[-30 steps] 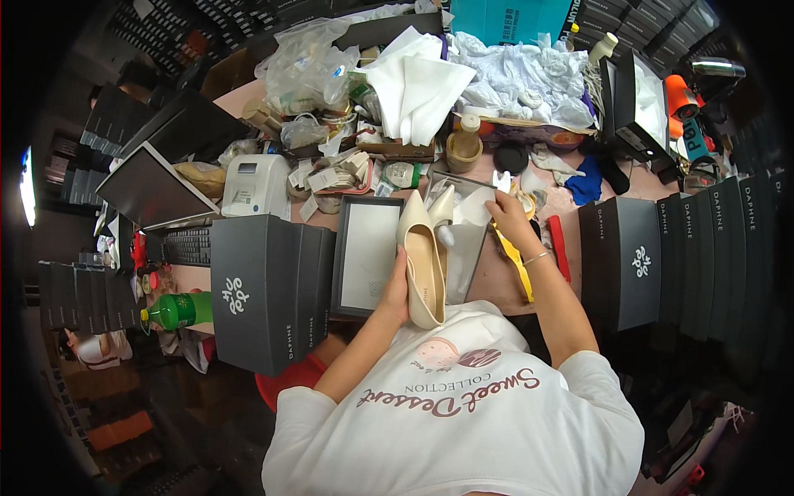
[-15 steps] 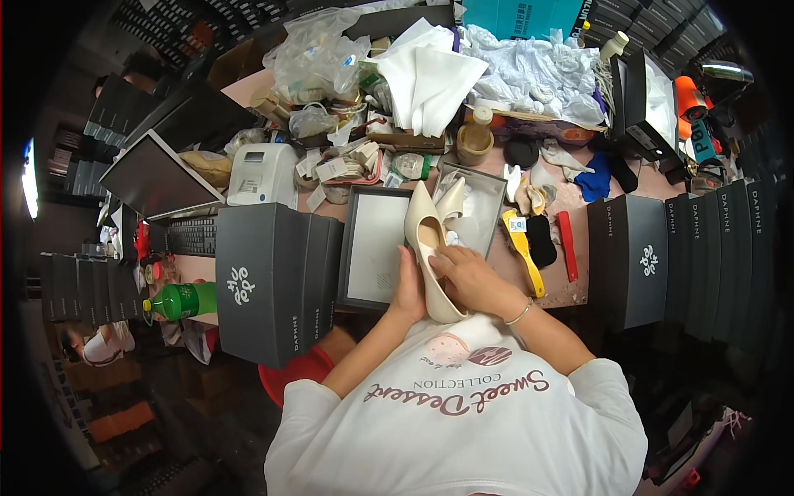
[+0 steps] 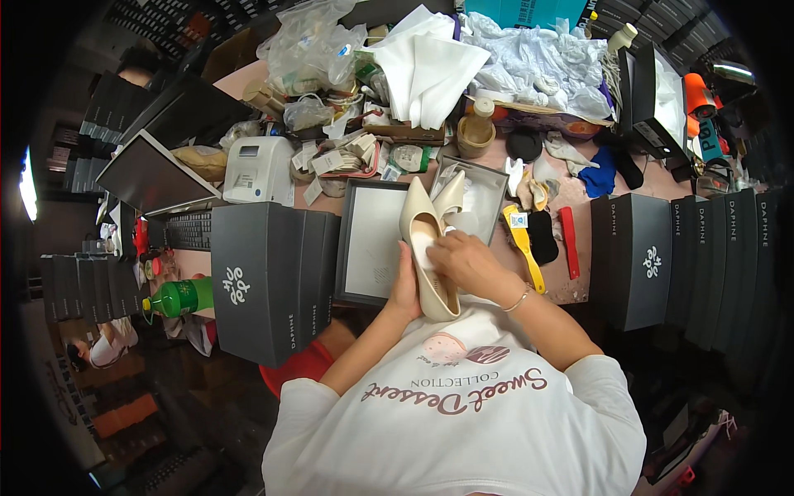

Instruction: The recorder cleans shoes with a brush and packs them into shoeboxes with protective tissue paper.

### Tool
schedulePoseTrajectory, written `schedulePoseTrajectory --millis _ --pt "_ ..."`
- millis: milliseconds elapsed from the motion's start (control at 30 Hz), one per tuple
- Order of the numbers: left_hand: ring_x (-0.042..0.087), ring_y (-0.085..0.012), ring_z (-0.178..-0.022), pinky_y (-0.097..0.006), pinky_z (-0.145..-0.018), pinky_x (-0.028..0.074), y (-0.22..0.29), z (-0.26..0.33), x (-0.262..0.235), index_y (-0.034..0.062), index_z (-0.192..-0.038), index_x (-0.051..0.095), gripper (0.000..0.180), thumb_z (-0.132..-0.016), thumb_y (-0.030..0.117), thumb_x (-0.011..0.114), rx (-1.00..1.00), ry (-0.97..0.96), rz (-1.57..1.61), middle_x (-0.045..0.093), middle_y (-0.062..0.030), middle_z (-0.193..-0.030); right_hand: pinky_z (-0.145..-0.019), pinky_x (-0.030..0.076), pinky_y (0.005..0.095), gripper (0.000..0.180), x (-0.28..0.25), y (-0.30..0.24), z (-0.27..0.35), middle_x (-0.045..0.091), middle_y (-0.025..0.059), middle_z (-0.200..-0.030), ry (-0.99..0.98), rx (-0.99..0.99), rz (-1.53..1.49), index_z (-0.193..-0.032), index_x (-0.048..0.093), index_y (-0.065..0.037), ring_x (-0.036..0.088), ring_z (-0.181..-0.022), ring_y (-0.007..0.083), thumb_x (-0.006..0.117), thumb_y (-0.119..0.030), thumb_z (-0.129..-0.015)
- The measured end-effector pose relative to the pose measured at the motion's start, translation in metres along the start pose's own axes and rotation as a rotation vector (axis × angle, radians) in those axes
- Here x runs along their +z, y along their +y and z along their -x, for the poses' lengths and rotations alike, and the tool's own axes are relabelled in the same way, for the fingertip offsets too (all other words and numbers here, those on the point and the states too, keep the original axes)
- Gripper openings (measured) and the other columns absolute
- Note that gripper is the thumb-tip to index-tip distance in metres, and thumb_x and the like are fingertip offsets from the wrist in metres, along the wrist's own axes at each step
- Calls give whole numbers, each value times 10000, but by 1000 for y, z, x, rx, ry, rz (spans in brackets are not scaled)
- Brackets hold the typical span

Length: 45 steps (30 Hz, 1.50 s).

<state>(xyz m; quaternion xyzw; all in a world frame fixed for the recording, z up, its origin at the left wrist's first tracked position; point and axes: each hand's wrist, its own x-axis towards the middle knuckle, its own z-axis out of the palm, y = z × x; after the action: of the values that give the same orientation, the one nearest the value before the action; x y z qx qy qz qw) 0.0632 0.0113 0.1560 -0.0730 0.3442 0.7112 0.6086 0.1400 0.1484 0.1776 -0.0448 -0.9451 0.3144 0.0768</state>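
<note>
The worktop [image 3: 558, 285] stretched across the view, with dark grey boxes standing at its near edge, one row to the left [image 3: 256, 285] and another to the right [image 3: 633, 264]. Between them, at the middle of the near edge, lay a white-lined grey tray [image 3: 364, 248] and, right of it, an open grey box [image 3: 495, 186].

The cream pump [image 3: 415, 202] was held over these, toe toward the worktop's far edge, heel above the person's shirt [image 3: 455, 413]. It looked light, its shell fairly stiff, the smooth upper perhaps slippery and easily marked; the side by the heel seemed the safest hold. A second cream shoe [image 3: 451, 194] showed beyond it.

The left hand [image 3: 404, 285] gripped the pump's left side, its fingers mostly hidden underneath. The right hand [image 3: 465, 260] was curled, fingertips in the shoe's opening beside a small white wad [image 3: 423, 246]; whether they pinched it could not be told. Right of that hand lay a yellow-handled brush [image 3: 521, 244].
</note>
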Motion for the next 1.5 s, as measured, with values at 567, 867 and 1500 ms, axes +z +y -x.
schedulePoseTrajectory --millis 567,867,1500 --pt "620 -335 -963 -418 -840 524 13 -5 -17 7 -1300 442 619 -865 448 455 -12 150 23 583 -266 -1121 -760 399 434 199 83 118 -2 657 92 -862 -46 309 698 -954 617 -96 632 -832 219 587 -221 -803" --pt "614 -253 -990 -396 -840 522 8 6 -15 81 -1294 453 624 -910 573 432 59 140 102 587 -136 -1137 -677 493 405 143 -4 42 -25 596 142 -877 139 172 -172 -914 606 -57 612 -781 327 627 -79 -774" --pt "633 -288 -871 -401 -775 540 8 3 -16 53 -1195 522 587 -871 541 485 47 273 79 617 -193 -999 -785 460 466 364 72 91 0 613 127 -984 -137 142 340 -1122 569 -90 624 -876 320 610 -123 -761"
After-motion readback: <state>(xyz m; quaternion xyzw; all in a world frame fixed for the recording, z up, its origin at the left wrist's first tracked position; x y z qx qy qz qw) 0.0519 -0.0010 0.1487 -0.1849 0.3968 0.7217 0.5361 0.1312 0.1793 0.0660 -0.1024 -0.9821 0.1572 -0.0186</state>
